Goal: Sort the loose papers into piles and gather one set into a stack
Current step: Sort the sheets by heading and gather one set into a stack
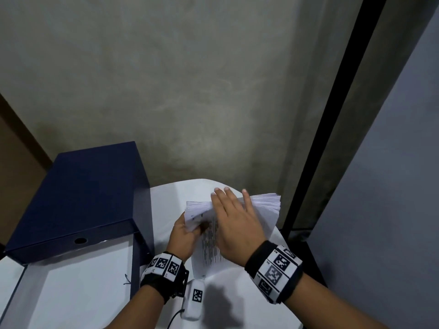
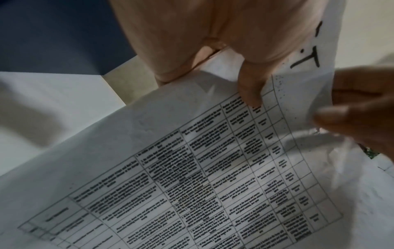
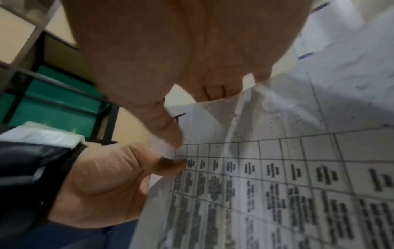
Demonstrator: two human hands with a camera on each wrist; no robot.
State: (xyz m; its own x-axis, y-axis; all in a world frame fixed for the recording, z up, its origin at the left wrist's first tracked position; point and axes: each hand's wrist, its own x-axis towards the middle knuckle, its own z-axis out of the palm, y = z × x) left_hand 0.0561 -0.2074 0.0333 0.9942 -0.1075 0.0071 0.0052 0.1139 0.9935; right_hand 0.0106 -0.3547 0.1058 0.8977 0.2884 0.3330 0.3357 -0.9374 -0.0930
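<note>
A thick stack of white papers (image 1: 263,207) lies on the white table (image 1: 171,200), its upper sheets lifted and fanned. The sheet exposed beneath them is a printed table (image 1: 211,248), also filling the left wrist view (image 2: 192,176) and the right wrist view (image 3: 277,185). My left hand (image 1: 187,230) grips the stack's left edge, thumb (image 2: 251,89) on the printed sheet. My right hand (image 1: 234,217) lies over the lifted sheets with straight fingers, its thumb (image 3: 170,129) under them, pinching them.
A dark blue box file (image 1: 78,198) stands at the left, with a white sheet (image 1: 78,293) in front of it. A small white device (image 1: 196,295) with a cable sits near my left wrist. The table's right edge drops off beside a black post (image 1: 332,115).
</note>
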